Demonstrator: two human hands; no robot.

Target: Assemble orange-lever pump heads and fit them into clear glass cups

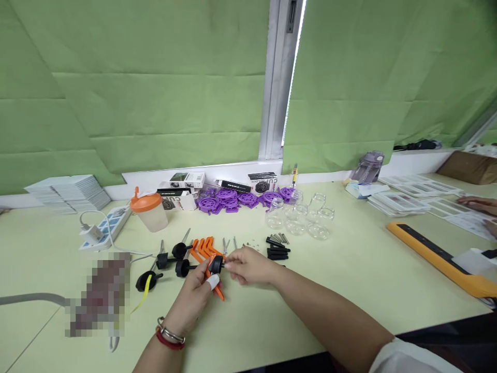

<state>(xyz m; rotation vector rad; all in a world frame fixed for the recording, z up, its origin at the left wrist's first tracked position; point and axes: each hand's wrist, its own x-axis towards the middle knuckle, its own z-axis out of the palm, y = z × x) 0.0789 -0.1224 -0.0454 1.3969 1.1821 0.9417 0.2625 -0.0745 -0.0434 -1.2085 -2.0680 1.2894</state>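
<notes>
My left hand (pixel 198 290) is closed around a black round-headed part (pixel 216 264) with an orange lever (pixel 219 292) at it. The thumb carries a white wrap. From the right, my right hand (pixel 248 267) pinches something small at the side of the black part; its fingers hide most of it. Several similar black parts with stems, one being a black part (pixel 182 267), lie left of my hands. More orange levers (pixel 202 247), metal screws (pixel 225 246), springs (pixel 279 238) and black tubes (pixel 278 253) lie just beyond.
Clear flasks (pixel 297 225) and purple plastic parts (pixel 227 199) stand behind, before small boxes (pixel 186 180). At left are an orange-lidded cup (pixel 151 212), a power strip (pixel 116 223) and a blurred object. A yellow-orange trimmer (pixel 435 256) and another person's hand (pixel 477 202) are at right.
</notes>
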